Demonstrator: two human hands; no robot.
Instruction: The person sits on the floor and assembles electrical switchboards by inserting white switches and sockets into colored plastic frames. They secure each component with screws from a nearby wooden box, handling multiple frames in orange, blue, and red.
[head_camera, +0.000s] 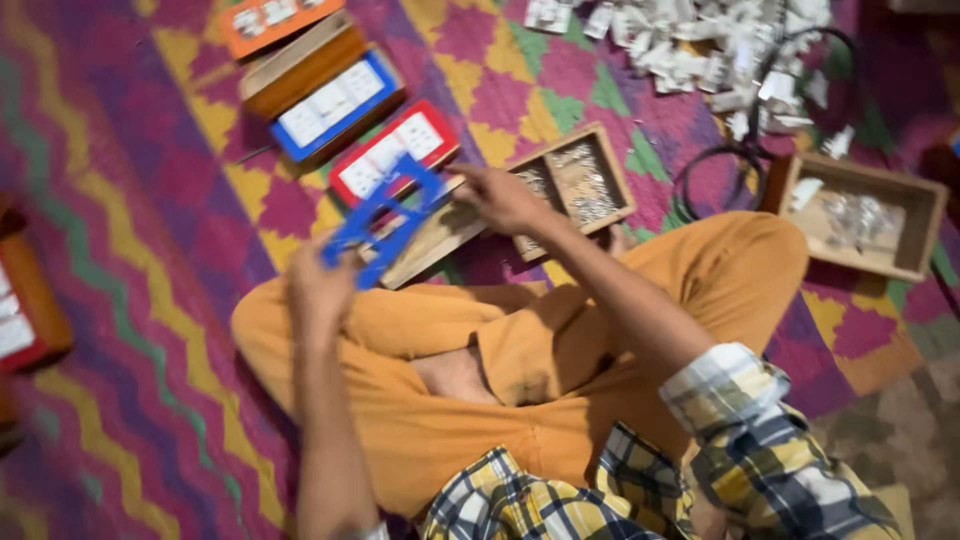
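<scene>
Holding the blue plastic frame (385, 222) steady between both hands looks like the key here: the left hand (318, 282) is closed on its lower corner, and the right hand (502, 197) pinches its far end, just beside the divided wooden tray (617, 185). Motion blur hides the fingertips and any small part pinched there.

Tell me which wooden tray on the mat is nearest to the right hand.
The divided tray with small metal parts, just beside the right hand. The other tray lies far right.
</scene>
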